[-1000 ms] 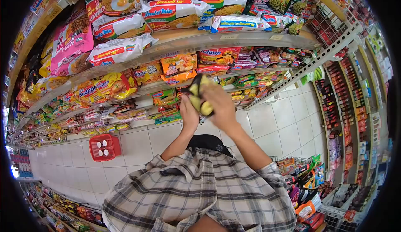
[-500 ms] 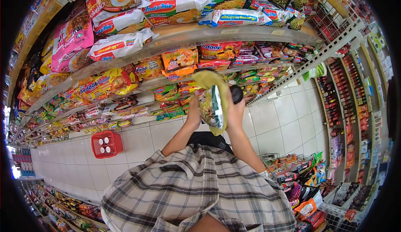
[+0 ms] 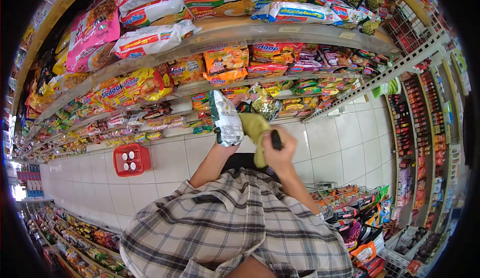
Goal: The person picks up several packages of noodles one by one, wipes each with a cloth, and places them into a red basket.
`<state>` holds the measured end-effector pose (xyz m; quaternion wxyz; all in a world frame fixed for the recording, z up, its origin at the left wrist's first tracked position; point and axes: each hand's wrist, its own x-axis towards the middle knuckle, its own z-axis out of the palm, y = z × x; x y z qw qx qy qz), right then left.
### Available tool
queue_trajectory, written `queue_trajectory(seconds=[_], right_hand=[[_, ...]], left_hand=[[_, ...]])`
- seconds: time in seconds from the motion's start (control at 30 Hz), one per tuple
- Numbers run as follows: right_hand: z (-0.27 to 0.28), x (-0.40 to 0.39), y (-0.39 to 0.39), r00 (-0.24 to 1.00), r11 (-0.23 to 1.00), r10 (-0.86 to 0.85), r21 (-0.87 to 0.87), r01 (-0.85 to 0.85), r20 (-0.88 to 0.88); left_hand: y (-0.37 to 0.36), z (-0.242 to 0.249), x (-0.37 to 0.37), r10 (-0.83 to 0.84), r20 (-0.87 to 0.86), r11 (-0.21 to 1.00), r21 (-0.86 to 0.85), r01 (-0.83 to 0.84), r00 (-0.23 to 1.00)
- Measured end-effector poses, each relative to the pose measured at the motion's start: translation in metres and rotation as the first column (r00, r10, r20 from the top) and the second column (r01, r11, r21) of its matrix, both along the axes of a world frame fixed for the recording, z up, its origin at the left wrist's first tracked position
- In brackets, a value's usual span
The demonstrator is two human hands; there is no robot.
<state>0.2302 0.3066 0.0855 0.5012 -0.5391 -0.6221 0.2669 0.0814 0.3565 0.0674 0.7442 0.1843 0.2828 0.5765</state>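
My left hand (image 3: 227,151) grips a noodle packet (image 3: 228,122), its white printed back and green edge facing up. Another noodle packet (image 3: 266,103), dark green and silvery with a noodle picture, shows just right of that hand's fingertips, in front of the lower shelf. My right hand (image 3: 281,150) is closed round the black handle of a yellow-green cloth duster (image 3: 254,127). The duster's soft head bends up towards the held packet, its tip close to the packet's right side. Motion smears the right hand slightly.
Shelves of noodle packets (image 3: 225,0) curve across the front, with a clear plastic lip (image 3: 240,37) on the upper one. A red basket (image 3: 132,172) holding several white-topped items stands on the tiled floor at left. Snack racks (image 3: 350,223) stand close by my right side.
The duster has come off the noodle packet and moved lower right with my right hand. My left hand has shifted left, and the packet now shows its white back. The view has shifted slightly.
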Motion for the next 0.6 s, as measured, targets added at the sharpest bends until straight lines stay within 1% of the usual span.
queue_trajectory(seconds=[0.03, 0.07, 0.1, 0.17, 0.2, 0.23, 0.27, 0.3, 0.33, 0.37, 0.43, 0.47, 0.53, 0.57, 0.6], right_hand=[[0.008, 0.003, 0.007, 0.995, 0.972, -0.104, 0.211, 0.101, 0.003], [0.02, 0.006, 0.018, 0.985, 0.93, -0.165, 0.342, 0.137, 0.054], [0.034, 0.007, 0.03, 0.965, 0.866, -0.244, 0.47, 0.174, 0.093], [0.052, 0.006, 0.055, 0.936, 0.88, -0.209, 0.472, 0.053, 0.284], [0.047, 0.006, 0.063, 0.886, 0.923, -0.159, 0.385, -0.023, 0.436], [0.039, 0.006, 0.069, 0.813, 0.953, -0.104, 0.292, -0.085, 0.573], [0.031, 0.003, 0.071, 0.823, 0.965, 0.002, 0.214, -0.15, 0.567], [0.025, -0.001, 0.065, 0.824, 0.959, 0.061, 0.196, -0.205, 0.563], [0.02, -0.007, 0.053, 0.821, 0.949, 0.12, 0.178, -0.26, 0.558], [0.016, -0.008, 0.047, 0.81, 0.933, 0.179, 0.166, -0.32, 0.558], [0.003, -0.005, 0.043, 0.783, 0.889, 0.131, 0.277, -0.364, 0.609], [-0.001, -0.004, 0.042, 0.77, 0.862, 0.108, 0.327, -0.388, 0.629], [0.009, 0.0, 0.054, 0.814, 0.893, 0.046, 0.341, -0.293, 0.579], [0.013, 0.003, 0.061, 0.833, 0.906, 0.013, 0.346, -0.244, 0.553], [0.009, 0.007, 0.067, 0.891, 0.934, 0.024, 0.309, -0.182, 0.454]], left_hand=[[0.0, 0.004, -0.001, 0.008, 0.041, 0.999, -0.04, -0.006, 0.999], [0.0, -0.003, -0.004, -0.059, 0.13, 0.998, 0.034, 0.055, 0.99], [0.002, -0.007, -0.002, -0.107, 0.156, 0.988, 0.126, 0.087, 0.982], [-0.005, 0.014, 0.007, -0.128, 0.399, 0.992, 0.051, 0.117, 0.908], [-0.007, 0.017, 0.012, -0.164, 0.457, 0.982, 0.155, 0.103, 0.874], [-0.005, 0.016, 0.012, -0.155, 0.389, 0.983, 0.148, 0.104, 0.908], [-0.003, 0.015, 0.01, -0.145, 0.318, 0.984, 0.141, 0.105, 0.937], [0.0, 0.013, 0.009, -0.135, 0.245, 0.985, 0.134, 0.105, 0.96], [0.005, 0.011, 0.012, -0.046, 0.09, 0.982, 0.187, 0.029, 0.995], [0.008, -0.012, 0.007, -0.06, 0.275, 0.988, 0.155, 0.018, 0.96], [0.002, -0.014, 0.005, -0.024, 0.283, 0.994, 0.109, -0.007, 0.959], [0.003, -0.015, 0.006, -0.021, 0.241, 0.992, 0.122, -0.009, 0.97], [0.005, -0.003, 0.009, -0.013, 0.155, 0.989, 0.149, -0.011, 0.988], [0.004, 0.003, 0.008, -0.043, 0.165, 0.991, 0.129, 0.021, 0.985], [0.001, 0.011, 0.007, -0.072, 0.175, 0.993, 0.108, 0.054, 0.982]])
